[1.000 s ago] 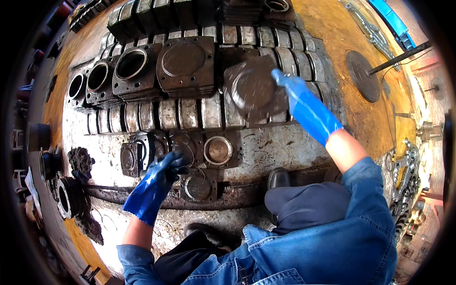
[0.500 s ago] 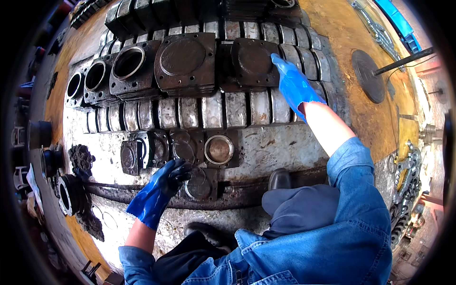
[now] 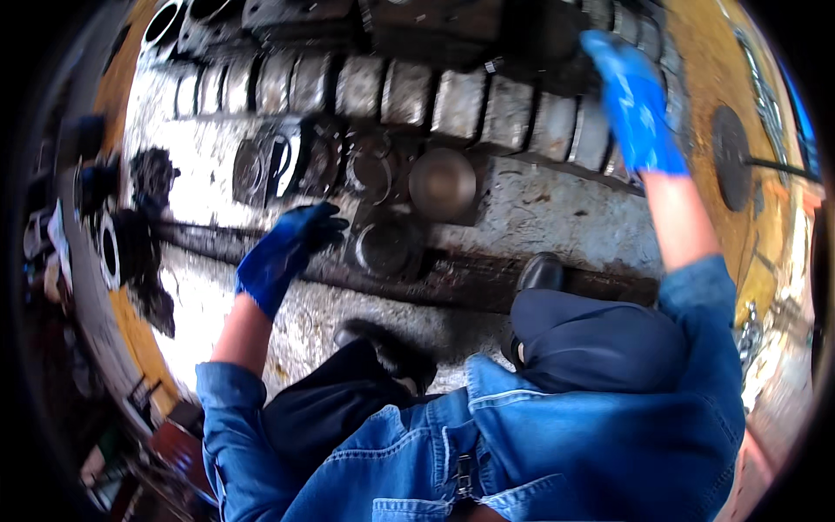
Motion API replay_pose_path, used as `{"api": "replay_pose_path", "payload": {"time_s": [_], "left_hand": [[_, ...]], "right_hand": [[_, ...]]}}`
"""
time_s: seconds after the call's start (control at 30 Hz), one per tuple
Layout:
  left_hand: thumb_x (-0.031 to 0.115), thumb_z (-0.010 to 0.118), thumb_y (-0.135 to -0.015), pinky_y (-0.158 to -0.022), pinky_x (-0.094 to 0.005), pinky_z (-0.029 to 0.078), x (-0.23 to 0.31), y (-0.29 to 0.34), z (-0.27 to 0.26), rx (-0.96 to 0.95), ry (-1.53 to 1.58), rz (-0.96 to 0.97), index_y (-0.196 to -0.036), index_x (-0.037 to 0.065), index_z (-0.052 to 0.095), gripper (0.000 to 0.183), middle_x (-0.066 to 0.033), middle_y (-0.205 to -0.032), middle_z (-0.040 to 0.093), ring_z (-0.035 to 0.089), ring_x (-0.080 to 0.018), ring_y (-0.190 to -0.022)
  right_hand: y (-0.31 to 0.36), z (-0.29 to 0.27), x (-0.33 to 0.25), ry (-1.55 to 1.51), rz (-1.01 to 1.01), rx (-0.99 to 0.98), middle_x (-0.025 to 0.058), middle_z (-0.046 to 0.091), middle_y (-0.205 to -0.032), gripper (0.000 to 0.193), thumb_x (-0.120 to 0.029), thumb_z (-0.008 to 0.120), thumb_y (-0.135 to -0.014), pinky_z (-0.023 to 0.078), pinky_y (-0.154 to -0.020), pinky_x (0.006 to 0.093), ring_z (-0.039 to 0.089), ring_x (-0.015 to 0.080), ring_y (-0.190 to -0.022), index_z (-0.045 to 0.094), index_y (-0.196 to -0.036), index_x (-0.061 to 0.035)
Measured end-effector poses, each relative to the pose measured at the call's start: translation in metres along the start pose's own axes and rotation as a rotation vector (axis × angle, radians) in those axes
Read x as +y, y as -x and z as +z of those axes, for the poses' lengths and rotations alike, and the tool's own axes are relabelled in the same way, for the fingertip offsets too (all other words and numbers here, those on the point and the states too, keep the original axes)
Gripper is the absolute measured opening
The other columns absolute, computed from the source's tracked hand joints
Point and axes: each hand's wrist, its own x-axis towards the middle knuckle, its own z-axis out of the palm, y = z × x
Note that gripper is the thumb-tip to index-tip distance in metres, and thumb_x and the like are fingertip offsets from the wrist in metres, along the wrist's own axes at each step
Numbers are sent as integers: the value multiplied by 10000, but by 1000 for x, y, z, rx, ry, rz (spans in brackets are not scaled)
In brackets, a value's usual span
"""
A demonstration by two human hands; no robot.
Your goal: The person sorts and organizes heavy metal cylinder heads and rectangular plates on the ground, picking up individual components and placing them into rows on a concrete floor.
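Observation:
My left hand [image 3: 291,245], in a blue rubber glove with darkened fingers, is held out with nothing in it. Its fingers point right, toward a dark square metal plate with a round ring mark [image 3: 383,247]. My right hand [image 3: 631,100], gloved in blue too, reaches far forward at the upper right. Its fingertips are beside the right edge of a dark block of plates [image 3: 544,43]; blur hides whether they grip it. Between the hands lies a plate with a shiny round centre [image 3: 442,184], next to another dark round-marked plate [image 3: 372,165].
A row of grey metal blocks [image 3: 457,103] crosses the far side. A dark bar [image 3: 487,277] lies on the floor before my shoes [image 3: 541,271]. Metal rings [image 3: 110,248] stand at the left. At the right is a round disc on a rod [image 3: 732,158].
The view has shifted, so the blocks and plates appear higher up. My right hand stays at the plates' right edge, now blurred. My left hand has drawn slightly away from the near plate.

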Motion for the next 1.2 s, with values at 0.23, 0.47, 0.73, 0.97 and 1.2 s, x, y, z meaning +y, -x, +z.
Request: {"api": "replay_pose_path", "payload": {"time_s": [0.23,0.47,0.73,0.97,1.2], "left_hand": [[211,593,-952,-801,-288,520,-47,14,-38,-50,-182,2,-1124,-52,664,322,-128,-1032,714,677,-184,-927],[199,629,-894,-775,-295,502,-59,23,-30,-36,-582,24,-1057,-27,705,288,-131,-939,716,660,-166,-844],[191,660,-839,-750,-323,505,-39,21,-11,-124,-665,241,-1017,-18,712,279,-170,-867,716,676,-193,-813],[198,722,-822,-683,-321,511,-117,-58,-50,-130,-555,-2,-1014,-35,721,301,-137,-846,720,666,-136,-762],[90,634,-866,-776,-260,495,-78,-11,-22,-400,-114,64,-1028,-36,705,218,-119,-983,712,662,-169,-904]], "right_hand": [[75,78,-54,-270,253,-811,108,715,-1041,422,-392,538,-998,528,-788,312,655,197,-837,674,-1150,-22],[132,154,-16,197,400,-1557,164,643,-1247,605,-450,656,-925,513,-987,394,608,258,-1197,536,-1376,-65],[157,199,-61,192,-32,-1168,88,602,-1256,578,-336,699,-876,489,-958,353,583,199,-1109,530,-1365,-80],[167,276,23,101,103,-1244,67,608,-1122,648,-216,786,-734,496,-860,300,568,151,-987,546,-1299,-6],[156,245,8,-194,237,-1214,95,614,-1207,615,-166,814,-756,492,-893,306,585,147,-1074,564,-1297,-12]]}}
